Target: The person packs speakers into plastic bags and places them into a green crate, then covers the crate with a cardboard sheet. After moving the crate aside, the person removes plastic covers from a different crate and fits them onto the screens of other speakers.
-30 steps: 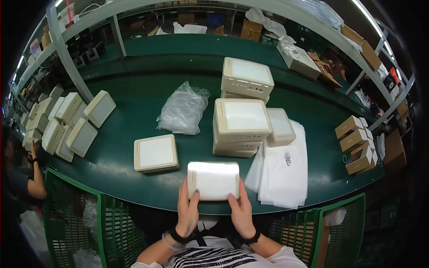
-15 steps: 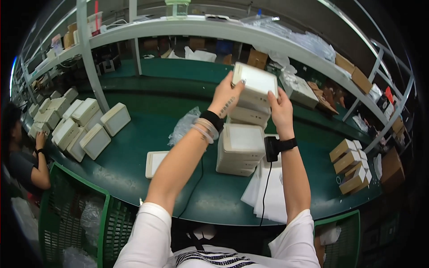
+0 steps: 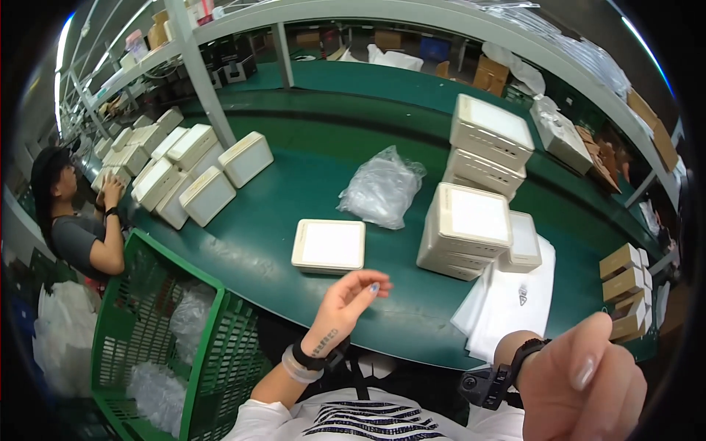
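My left hand is empty above the table's front edge, its fingers loosely bent and the thumb apart. Just beyond it a cream box-shaped device with a white top lies flat. My right hand is raised close at the lower right, fingers curled in and thumb against them, with nothing visible in it. To the right of the lone device stands a stack of similar devices. Behind that rises another stack. One more device rests on white sheets or bags.
A crumpled clear plastic bag lies mid-table. More devices lean together at the left, near a co-worker. A green crate holding plastic stands at the lower left. Small cartons sit at the right, and a shelf beam crosses above.
Both hands have let go of the device, which now tops the rear stack. They have drawn back toward me, the right one out to the lower right. The view has shifted.
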